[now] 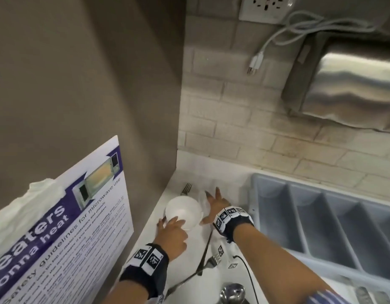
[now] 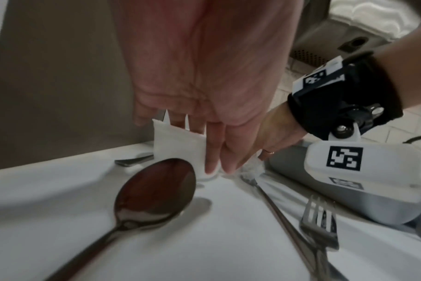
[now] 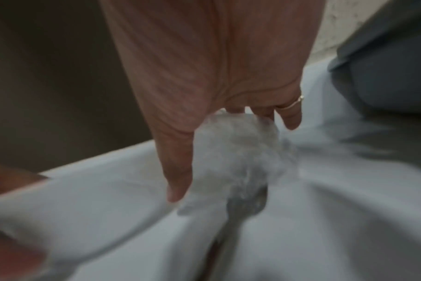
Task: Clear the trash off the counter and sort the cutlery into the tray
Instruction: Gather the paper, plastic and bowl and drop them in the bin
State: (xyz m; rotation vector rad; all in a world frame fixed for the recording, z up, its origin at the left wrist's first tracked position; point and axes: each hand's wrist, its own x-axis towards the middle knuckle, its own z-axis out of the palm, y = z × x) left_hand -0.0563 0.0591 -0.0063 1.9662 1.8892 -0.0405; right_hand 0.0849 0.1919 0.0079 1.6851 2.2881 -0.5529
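Observation:
A white paper cup stands near the counter's corner. My left hand rests its straight fingers against the cup's near side. Just right of it my right hand spreads over a crumpled clear wrapper, thumb on one side and fingers behind; that view is blurred. A fork lies behind the cup. A spoon lies under my left wrist. A second fork and a long thin utensil lie nearer to me. The grey cutlery tray sits to the right.
A brown cabinet side with a microwave-safety poster walls off the left. The tiled wall carries a steel dispenser and a dangling plug. A shiny metal piece lies at the counter's near edge.

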